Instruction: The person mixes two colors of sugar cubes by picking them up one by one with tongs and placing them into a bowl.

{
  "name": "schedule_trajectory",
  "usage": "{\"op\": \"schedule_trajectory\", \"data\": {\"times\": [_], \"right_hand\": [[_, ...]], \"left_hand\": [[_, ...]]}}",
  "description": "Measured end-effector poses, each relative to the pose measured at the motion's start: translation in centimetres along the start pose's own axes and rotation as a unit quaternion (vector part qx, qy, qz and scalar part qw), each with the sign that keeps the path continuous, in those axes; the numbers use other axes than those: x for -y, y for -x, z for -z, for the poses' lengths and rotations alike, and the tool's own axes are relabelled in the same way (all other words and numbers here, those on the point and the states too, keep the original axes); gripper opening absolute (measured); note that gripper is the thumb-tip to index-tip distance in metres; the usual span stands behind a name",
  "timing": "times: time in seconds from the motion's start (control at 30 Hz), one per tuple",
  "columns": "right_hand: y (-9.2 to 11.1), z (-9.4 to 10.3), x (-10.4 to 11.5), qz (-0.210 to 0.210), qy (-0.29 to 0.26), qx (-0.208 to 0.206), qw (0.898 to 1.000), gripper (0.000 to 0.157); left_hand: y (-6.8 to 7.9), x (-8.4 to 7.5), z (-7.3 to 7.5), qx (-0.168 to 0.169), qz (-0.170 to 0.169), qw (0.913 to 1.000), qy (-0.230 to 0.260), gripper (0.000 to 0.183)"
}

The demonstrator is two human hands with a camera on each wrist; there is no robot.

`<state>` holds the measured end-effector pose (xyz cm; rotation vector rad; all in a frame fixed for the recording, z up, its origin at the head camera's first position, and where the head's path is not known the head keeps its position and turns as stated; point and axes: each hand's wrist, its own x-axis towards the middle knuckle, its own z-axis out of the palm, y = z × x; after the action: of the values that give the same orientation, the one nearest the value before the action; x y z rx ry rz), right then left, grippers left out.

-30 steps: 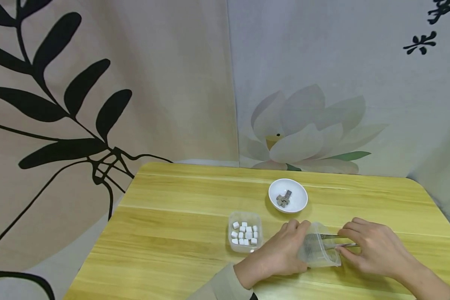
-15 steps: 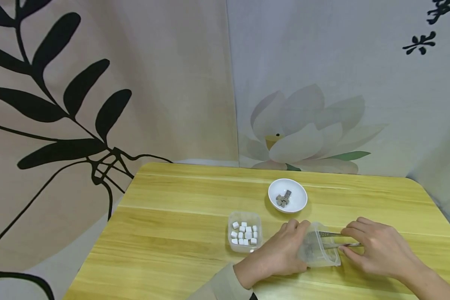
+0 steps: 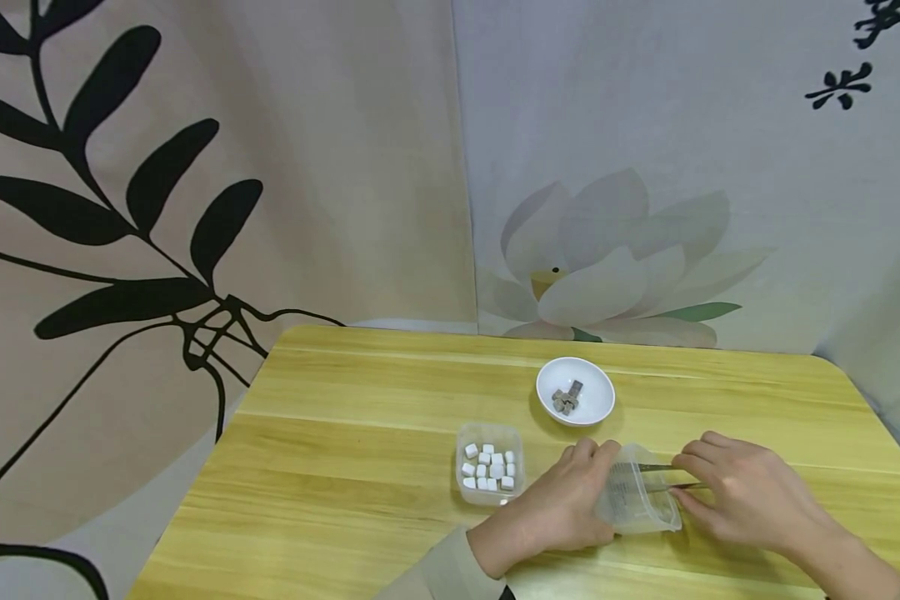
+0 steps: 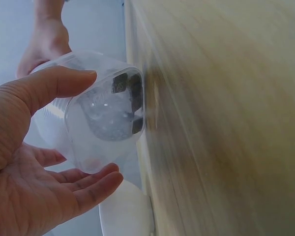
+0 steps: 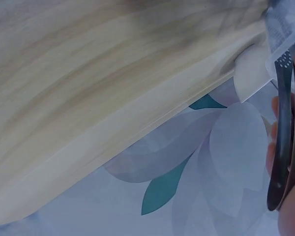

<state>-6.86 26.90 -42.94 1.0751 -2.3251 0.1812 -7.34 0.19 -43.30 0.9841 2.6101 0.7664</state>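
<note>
My left hand grips a clear plastic container that lies tipped on its side, mouth to the right. Its thumb and fingers hold opposite sides of it near the base, as the left wrist view shows. Through the base, several dark cubes show along the side nearest the tabletop. My right hand pinches metal tongs between thumb and fingers. The perforated ends of the tongs reach inside the container through its mouth, with their two arms spread apart. The container's wall blurs the tips.
Left of my left hand stands a second clear container with several white cubes. Behind it, a white bowl holds several grey-brown cubes. Everything is on a wooden table, with a printed curtain behind its far edge.
My right hand drew back slightly to the right, then moved left again, so the tongs now reach deeper into the container. My left hand and the container stay in place.
</note>
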Motion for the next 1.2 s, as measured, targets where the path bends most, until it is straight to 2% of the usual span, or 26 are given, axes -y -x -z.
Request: {"op": "schedule_trajectory", "data": {"times": [0.33, 0.6, 0.8, 1.07, 1.2], "right_hand": [[-0.1, -0.1, 0.1, 0.000, -0.007, 0.004, 1.000, 0.057], [0.9, 0.4, -0.3, -0.057, -0.023, -0.012, 0.998, 0.057], [1.4, 1.3, -0.3, -0.089, -0.011, -0.020, 0.996, 0.058], [1.8, 2.7, -1.2, -0.118, -0.025, -0.083, 0.989, 0.051], [1.5, 3.3, -1.8, -0.141, -0.024, -0.082, 0.986, 0.052]], "left_hand": [[0.0, 0.0, 0.0, 0.002, -0.001, 1.0000, -0.002, 0.097], [0.0, 0.0, 0.1, 0.001, 0.004, 1.0000, -0.009, 0.099], [0.0, -0.1, 0.1, 0.002, 0.009, 0.9999, -0.013, 0.100], [0.0, -0.1, 0.0, 0.005, 0.014, 0.9998, -0.012, 0.105], [0.0, -0.1, 0.0, 0.003, 0.013, 0.9998, -0.014, 0.107]]}}
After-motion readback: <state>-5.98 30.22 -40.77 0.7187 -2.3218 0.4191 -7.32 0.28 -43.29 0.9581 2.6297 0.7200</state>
